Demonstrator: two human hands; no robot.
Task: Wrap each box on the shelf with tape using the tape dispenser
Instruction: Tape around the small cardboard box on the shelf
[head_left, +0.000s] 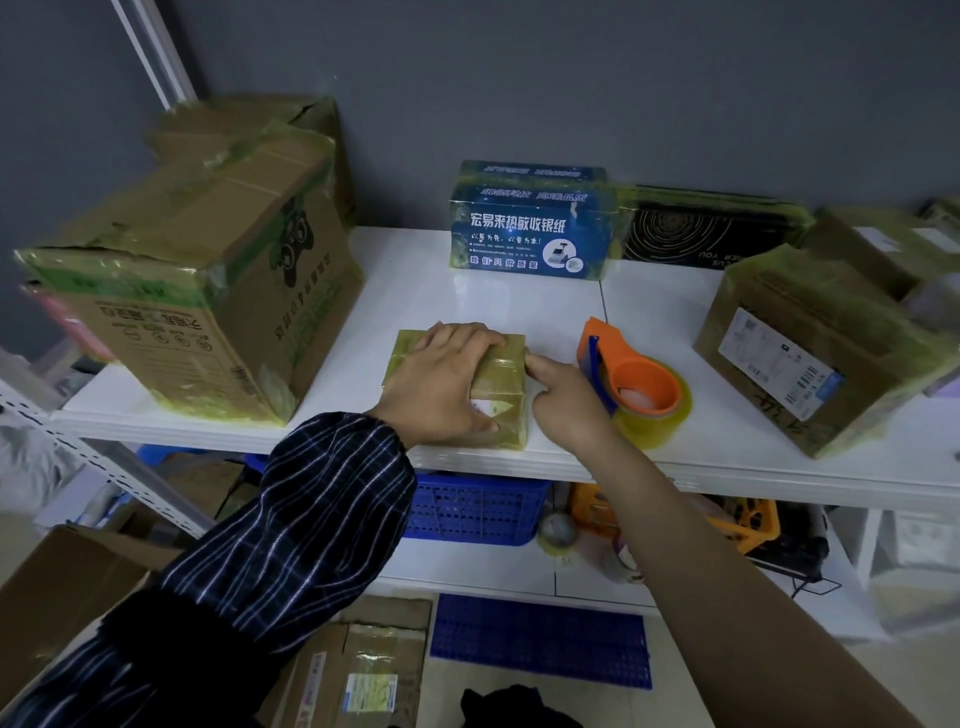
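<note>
A dark grey-blue wall (571, 78) fills the back of the view, plain and matt. At the upper left a white post (156, 57) runs slantwise up against it. The white shelf board (415, 291) is glossy and catches a soft sheen in the dim, even light; a thin seam (602, 296) divides it into two panels. At the left a white perforated upright (78, 441) carries the unit. Under the board, a lower white shelf (467, 566) holds a blue plastic basket (472, 509) and an orange basket (748, 525). The floor (634, 706) is pale, with a blue perforated mat (540, 644) lying on it.
</note>
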